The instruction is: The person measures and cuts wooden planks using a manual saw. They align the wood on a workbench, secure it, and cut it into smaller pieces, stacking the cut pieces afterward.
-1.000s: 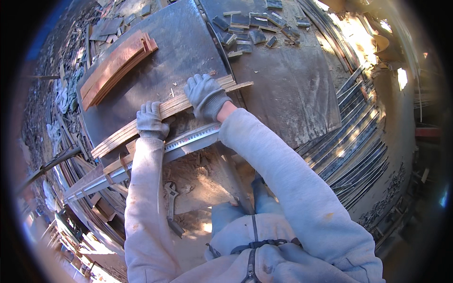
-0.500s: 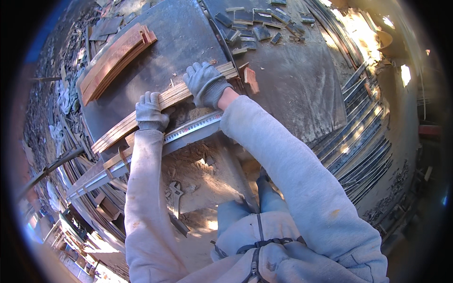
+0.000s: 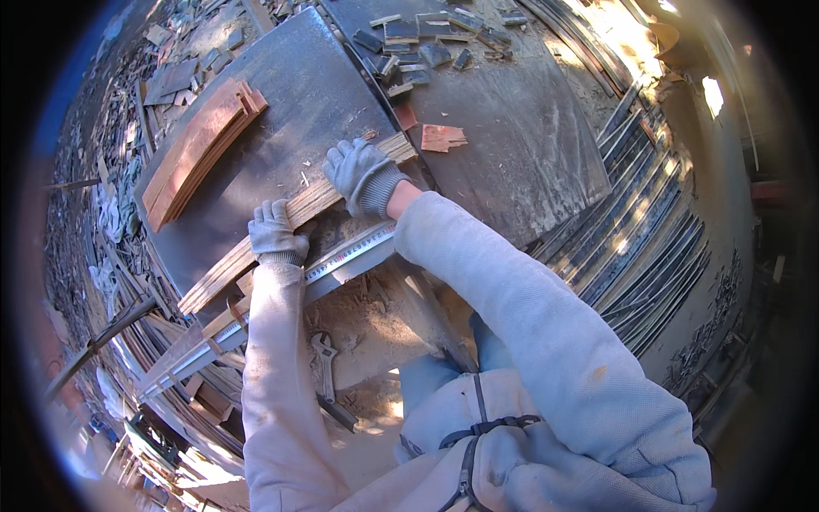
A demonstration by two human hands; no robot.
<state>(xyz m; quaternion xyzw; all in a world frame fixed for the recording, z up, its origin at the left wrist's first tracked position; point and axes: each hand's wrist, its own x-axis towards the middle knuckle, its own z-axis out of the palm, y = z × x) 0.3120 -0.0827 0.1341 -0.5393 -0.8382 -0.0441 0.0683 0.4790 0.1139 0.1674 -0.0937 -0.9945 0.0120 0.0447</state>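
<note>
My left hand (image 3: 278, 232), in a grey knit glove, is closed over the middle of a stack of plywood strips (image 3: 218, 275). Further along, toward the far right end, my right hand (image 3: 363, 177) grips the same stack, its fingers bent over the top edge. The stack lies slantwise across a dark metal table (image 3: 286, 94), its layered edges showing. On the near side, a metal rail with a measuring tape (image 3: 350, 253) runs roughly parallel to it. A reddish broken offcut (image 3: 444, 138) lies beyond the stack's right end.
A pile of curved reddish boards (image 3: 198, 154) sits at the table's left. Several dark wood blocks (image 3: 435, 54) are scattered at the back. An adjustable wrench (image 3: 325, 363) lies below the rail amid sawdust. Long dark strips (image 3: 631, 247) are stacked at the right.
The reddish offcut beyond the stack's end has turned and lies a little farther off. Both hands keep their hold on the strips. The whole view has shifted slightly.
</note>
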